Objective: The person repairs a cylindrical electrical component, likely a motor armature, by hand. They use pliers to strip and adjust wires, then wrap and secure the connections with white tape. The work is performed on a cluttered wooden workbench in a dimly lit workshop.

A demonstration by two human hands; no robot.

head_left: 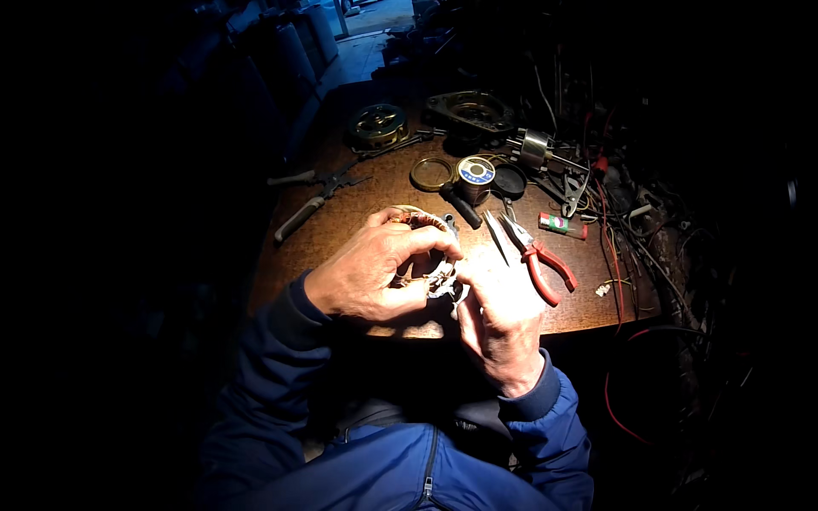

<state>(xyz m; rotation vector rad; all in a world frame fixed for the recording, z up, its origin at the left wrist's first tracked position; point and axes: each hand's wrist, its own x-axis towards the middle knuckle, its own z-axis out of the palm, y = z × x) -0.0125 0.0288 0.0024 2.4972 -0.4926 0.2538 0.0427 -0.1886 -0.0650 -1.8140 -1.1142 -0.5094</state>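
A ring-shaped motor stator with copper windings (419, 219) is held near the front edge of the wooden table. My left hand (371, 266) grips it from the left, fingers over its top and thumb along its near side. At the stator's right side, my right hand (504, 311) has its thumb and fingers pinched together by the winding leads. What lies between those fingertips is too small to make out. Bright light washes out part of this hand. Red-handled long-nose pliers (543, 264) and metal tweezers (496, 236) lie just beyond it.
A solder spool (475, 173) stands mid-table beside a round brass-coloured tin (432, 175). White-handled pliers (313, 198) lie at the left. Motor end covers (377, 125) and a metal rotor (534, 147) are farther back. Tangled cables (652, 243) crowd the right side.
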